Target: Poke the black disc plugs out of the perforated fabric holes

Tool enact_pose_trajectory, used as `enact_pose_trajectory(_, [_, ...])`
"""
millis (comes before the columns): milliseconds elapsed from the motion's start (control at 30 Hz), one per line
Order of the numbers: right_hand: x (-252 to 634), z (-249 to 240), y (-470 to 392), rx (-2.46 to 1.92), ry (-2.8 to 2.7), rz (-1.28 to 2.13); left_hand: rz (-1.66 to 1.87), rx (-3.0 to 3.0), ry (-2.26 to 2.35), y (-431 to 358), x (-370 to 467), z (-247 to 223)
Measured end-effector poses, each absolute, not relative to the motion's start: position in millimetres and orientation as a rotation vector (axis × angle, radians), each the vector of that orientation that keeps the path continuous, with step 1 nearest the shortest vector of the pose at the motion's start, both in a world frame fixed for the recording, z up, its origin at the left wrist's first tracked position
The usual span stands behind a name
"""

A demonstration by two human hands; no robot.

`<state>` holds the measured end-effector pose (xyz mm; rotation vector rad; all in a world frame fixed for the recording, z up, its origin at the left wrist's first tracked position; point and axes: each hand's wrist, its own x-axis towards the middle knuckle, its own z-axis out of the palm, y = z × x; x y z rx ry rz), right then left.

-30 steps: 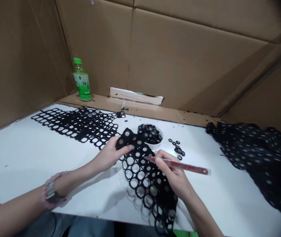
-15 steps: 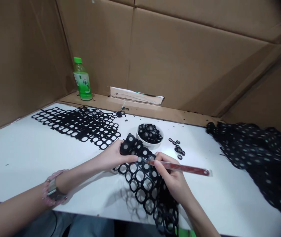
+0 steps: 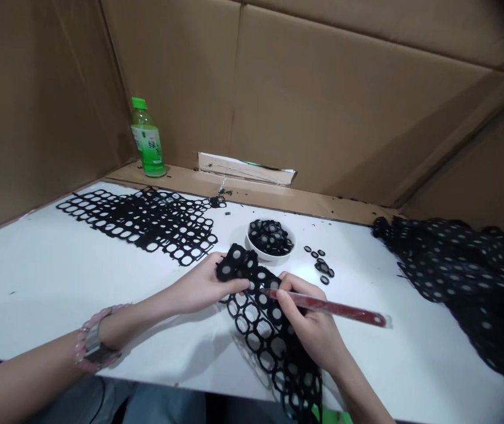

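A black openwork sheet of joined rings, some with pale discs in them, is pinched at its upper left by my left hand, thumb on top. My right hand grips a slim tool with a red handle like a pen. The tool's tip meets the sheet close to my left thumb; its exact kind is unclear. Below my hands the sheet hangs down over the table's front edge. Just beyond them stands a white bowl heaped with black rings.
Several loose black rings lie right of the bowl. A flat black net spreads over the table's back left, and dark dotted sheeting is piled at right. Behind, a green drink bottle stands by the cardboard wall.
The tool's handle end has swung slightly right and down, its tip staying at the sheet. The sheet's hanging part has shifted a little right. Both hands keep their grips.
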<state>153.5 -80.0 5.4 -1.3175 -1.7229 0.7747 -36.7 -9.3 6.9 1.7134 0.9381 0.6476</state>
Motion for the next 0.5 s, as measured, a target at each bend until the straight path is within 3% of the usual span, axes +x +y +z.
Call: enact_pose_trajectory(500, [121,-2,-78,-1.530,-2.037,0.166,0.751,1.874,0.957,-18,-37,3])
